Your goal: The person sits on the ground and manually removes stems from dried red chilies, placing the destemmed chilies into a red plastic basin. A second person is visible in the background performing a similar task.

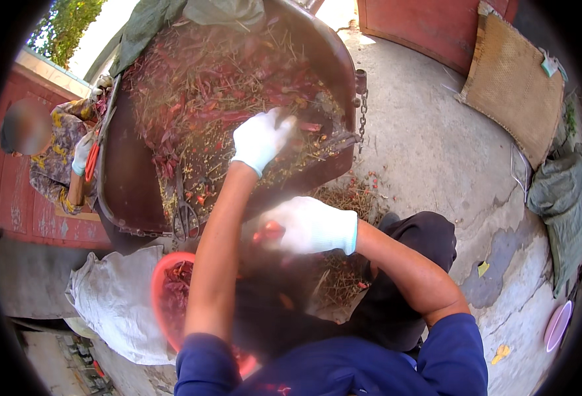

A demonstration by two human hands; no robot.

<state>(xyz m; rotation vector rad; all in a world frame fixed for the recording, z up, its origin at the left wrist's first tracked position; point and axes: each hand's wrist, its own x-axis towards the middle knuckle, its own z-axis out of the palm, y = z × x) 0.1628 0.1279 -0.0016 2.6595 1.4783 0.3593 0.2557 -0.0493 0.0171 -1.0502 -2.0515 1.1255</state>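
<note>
Over the dark metal cart bed (132, 191): white-gloved left hand (261, 140), fingers curled into dried red chillies (198, 92); just below it, white-gloved right hand (310, 226) pinching one red chilli (268, 231).

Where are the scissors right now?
The scissors lie at the near edge of the big metal tray of red chillies, left of centre, just above the red basin.

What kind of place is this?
Probably a farmyard outdoors: bare cracked concrete ground, a metal cart bed heaped with dried red chillies, and sacks lying about.
</note>
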